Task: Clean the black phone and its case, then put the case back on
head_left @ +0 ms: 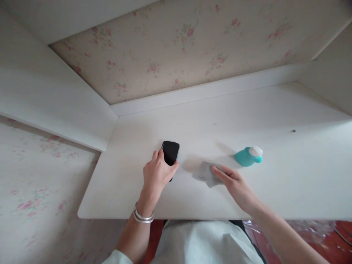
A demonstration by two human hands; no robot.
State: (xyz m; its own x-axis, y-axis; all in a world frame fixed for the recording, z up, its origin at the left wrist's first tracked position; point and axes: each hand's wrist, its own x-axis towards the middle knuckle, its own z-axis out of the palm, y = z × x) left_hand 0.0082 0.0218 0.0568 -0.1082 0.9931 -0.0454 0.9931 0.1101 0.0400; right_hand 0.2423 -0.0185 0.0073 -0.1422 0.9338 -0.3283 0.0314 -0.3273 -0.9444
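A black phone lies screen up on the white desk. My left hand covers its near end, fingers and thumb curled around the edges. To the right, a small grey cloth lies flat on the desk. My right hand rests with its fingertips on the cloth's right side. A teal bottle with a white cap lies on its side just beyond and to the right of my right hand.
The desk sits in a corner, with floral wallpaper behind and a white side panel at left. A silver bracelet circles my left wrist. A red floor shows beneath the front edge.
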